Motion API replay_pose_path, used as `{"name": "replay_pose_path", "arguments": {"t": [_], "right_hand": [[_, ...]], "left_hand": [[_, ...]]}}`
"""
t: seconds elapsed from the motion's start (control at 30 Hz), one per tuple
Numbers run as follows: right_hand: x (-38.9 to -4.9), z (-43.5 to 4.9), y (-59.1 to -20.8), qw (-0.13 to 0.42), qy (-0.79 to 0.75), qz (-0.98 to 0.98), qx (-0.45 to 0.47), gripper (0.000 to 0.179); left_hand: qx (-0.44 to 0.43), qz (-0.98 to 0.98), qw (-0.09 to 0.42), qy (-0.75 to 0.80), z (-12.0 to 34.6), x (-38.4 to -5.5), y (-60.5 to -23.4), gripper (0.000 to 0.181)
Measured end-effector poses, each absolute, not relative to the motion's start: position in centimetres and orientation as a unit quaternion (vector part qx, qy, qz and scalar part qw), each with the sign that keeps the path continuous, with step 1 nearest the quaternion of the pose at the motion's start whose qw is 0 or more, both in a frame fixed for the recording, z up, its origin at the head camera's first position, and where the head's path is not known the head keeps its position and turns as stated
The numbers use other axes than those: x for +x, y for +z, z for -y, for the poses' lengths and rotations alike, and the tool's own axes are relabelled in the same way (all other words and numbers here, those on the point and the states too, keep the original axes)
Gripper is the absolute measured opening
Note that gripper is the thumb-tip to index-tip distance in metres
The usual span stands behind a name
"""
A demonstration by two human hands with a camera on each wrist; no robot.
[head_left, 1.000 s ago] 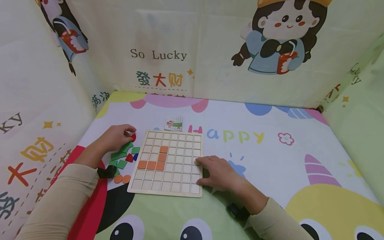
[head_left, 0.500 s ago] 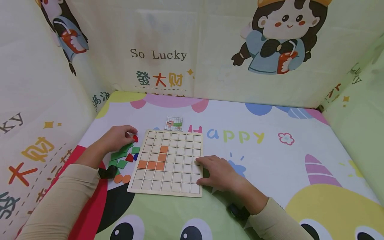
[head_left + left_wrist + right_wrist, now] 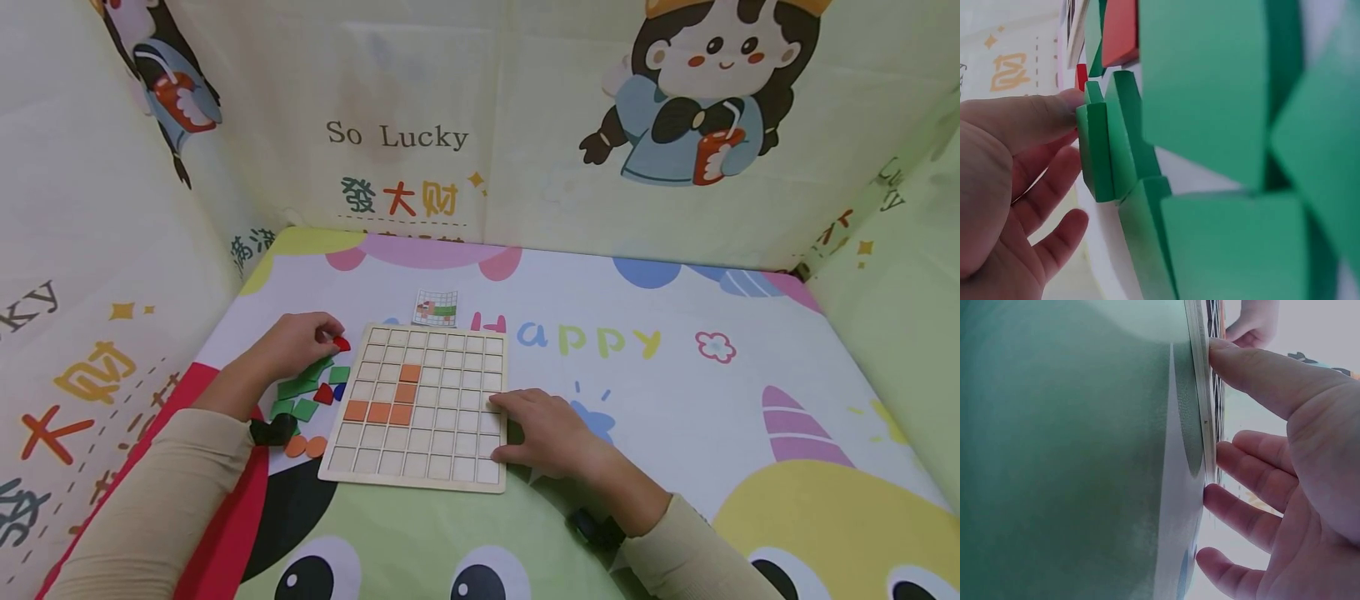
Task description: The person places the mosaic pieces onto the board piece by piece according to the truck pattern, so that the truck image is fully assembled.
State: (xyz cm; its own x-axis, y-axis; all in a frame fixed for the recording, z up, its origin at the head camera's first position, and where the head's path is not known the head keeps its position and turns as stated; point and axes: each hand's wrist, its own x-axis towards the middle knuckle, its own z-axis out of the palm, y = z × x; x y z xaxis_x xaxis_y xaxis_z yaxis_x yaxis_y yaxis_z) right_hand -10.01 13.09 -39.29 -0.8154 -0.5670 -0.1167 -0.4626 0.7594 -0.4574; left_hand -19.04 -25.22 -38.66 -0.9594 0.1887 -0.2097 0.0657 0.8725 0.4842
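At the left of the pile, my left hand (image 3: 303,340) has its thumb and fingertips at a small red rounded tile (image 3: 342,343), which they appear to pinch. In the left wrist view the thumb tip meets that red tile's edge, partly hidden behind green tiles (image 3: 1125,137). The wooden grid board (image 3: 457,486) lies flat in the middle, with several orange square tiles (image 3: 378,413) in its cells. My right hand (image 3: 543,433) rests at the board's right edge; in the right wrist view its thumb and relaxed fingers (image 3: 1254,472) touch that edge, gripping nothing.
Beside the board's left edge lie green tiles (image 3: 305,410), another red tile (image 3: 324,394), a blue tile (image 3: 340,392) and two orange round tiles (image 3: 317,447). A small pattern card (image 3: 435,308) lies behind the board. Printed cloth walls (image 3: 525,200) rise beyond the table.
The red tile at my left fingertips has shifted slightly right, toward the board, with the fingers following. My right hand and the board have stayed in place.
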Motion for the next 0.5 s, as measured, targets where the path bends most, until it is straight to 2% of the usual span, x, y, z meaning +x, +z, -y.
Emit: {"name": "replay_pose_path", "arguments": {"t": [0.5], "right_hand": [[-10.14,-13.2,-39.39,0.121,-0.205,-0.929,-0.283,0.066]], "left_hand": [[0.081,-0.963,0.127,0.222,24.86,-19.11,-38.8,0.039]]}}
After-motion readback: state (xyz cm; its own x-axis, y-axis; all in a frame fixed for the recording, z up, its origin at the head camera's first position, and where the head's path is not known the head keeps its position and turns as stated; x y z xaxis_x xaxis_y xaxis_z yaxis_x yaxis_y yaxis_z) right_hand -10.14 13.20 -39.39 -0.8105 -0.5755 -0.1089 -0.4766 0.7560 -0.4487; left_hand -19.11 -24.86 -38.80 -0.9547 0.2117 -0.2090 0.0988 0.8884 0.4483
